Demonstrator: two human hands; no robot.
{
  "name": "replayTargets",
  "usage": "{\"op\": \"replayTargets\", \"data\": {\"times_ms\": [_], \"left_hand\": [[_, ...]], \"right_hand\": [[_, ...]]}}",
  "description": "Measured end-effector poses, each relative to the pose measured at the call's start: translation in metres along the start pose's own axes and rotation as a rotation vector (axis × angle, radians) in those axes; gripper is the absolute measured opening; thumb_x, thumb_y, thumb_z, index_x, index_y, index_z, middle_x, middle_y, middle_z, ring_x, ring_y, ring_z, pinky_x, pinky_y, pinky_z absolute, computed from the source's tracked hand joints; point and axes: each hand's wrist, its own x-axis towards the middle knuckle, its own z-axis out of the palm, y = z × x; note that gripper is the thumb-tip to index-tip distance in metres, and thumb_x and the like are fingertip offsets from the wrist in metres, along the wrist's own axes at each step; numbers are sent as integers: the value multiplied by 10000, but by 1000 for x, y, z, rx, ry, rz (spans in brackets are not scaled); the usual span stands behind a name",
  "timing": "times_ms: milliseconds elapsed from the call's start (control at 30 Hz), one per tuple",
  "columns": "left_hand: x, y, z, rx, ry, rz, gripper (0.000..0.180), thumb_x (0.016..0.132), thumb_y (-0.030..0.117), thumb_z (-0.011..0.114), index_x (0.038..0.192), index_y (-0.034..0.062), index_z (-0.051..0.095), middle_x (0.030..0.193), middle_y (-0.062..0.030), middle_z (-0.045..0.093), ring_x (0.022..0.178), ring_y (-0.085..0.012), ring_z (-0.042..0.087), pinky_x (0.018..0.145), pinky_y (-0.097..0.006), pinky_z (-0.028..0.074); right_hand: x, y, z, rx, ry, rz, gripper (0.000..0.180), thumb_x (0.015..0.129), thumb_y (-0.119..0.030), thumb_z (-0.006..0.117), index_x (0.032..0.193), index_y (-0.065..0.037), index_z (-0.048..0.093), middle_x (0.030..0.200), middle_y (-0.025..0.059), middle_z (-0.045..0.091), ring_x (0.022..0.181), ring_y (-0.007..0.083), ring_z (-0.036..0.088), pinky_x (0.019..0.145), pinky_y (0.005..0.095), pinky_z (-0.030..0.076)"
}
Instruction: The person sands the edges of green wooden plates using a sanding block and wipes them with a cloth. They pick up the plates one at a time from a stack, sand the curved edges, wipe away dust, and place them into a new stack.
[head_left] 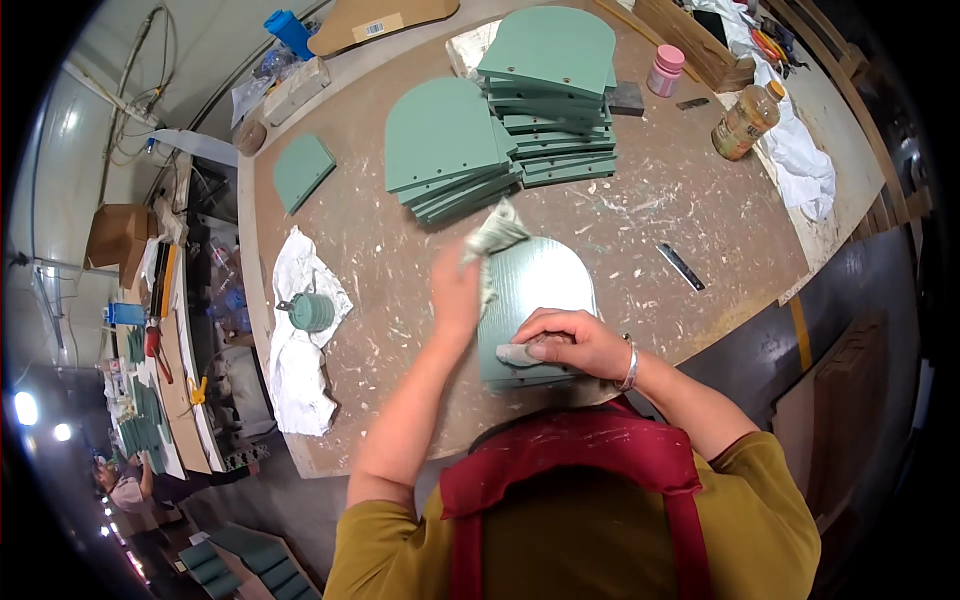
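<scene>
A green rounded panel [545, 270] lies in front of me at the near side of the table, its top glossy in the light. My left hand [456, 298], blurred by motion, is closed on a crumpled pale green cloth [497, 230] at the panel's left edge. On the panel's near part rests my right hand [580, 343], with a bracelet at the wrist. Its fingers are closed on a small whitish piece [514, 355] whose kind I cannot make out. To the left, a small green pot [311, 312] sits on a white cloth [300, 395].
Two stacks of green panels [440, 135] [548, 45] stand at the back. A smaller panel [303, 170] lies at the left. On the right are a dark flat blade [681, 267], a bottle [745, 125] and a pink jar [665, 72]. Another person [130, 490] is far left.
</scene>
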Motion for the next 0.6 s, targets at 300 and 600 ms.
{"op": "replayTargets", "data": {"times_ms": [300, 600], "left_hand": [[5, -71, -75, 378, 94, -22, 500, 959, 310, 627, 1297, -47, 535, 1227, -260, 615, 1197, -389, 558, 1043, -452, 411], [-57, 61, -3, 334, -391, 712, 582, 861, 326, 711, 1355, 63, 550, 1400, -149, 541, 1326, -354, 470, 1112, -490, 359]], "right_hand": [[-2, -7, -1, 423, 147, 120, 263, 975, -145, 620, 1184, 8, 661, 1121, 63, 672, 1017, 133, 624, 882, 289, 525], [66, -62, -72, -800, 303, -133, 259, 918, -192, 658, 1119, -35, 702, 1064, 107, 626, 1001, 266, 633, 868, 358, 503]]}}
